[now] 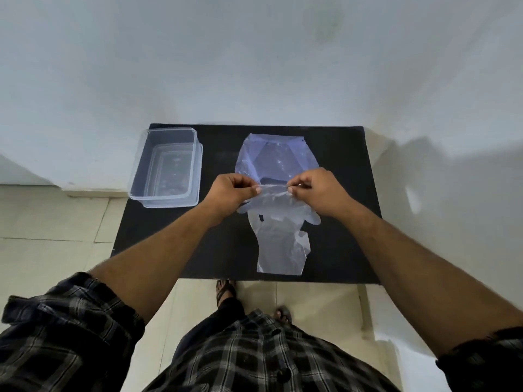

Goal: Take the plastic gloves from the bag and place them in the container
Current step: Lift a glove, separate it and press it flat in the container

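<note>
A bluish clear plastic bag lies flat at the back middle of the black table. My left hand and my right hand both pinch one edge of a thin clear plastic glove, stretching it between them just above the bag's near end. Another clear plastic glove lies flat on the table below my hands, its cuff near the front edge. A clear rectangular container stands open on the table's left side, to the left of my left hand. It looks empty.
The table stands against a pale wall, with tiled floor on the left and in front. My feet in sandals show below the table's front edge. My rolled checked sleeves fill the lower corners.
</note>
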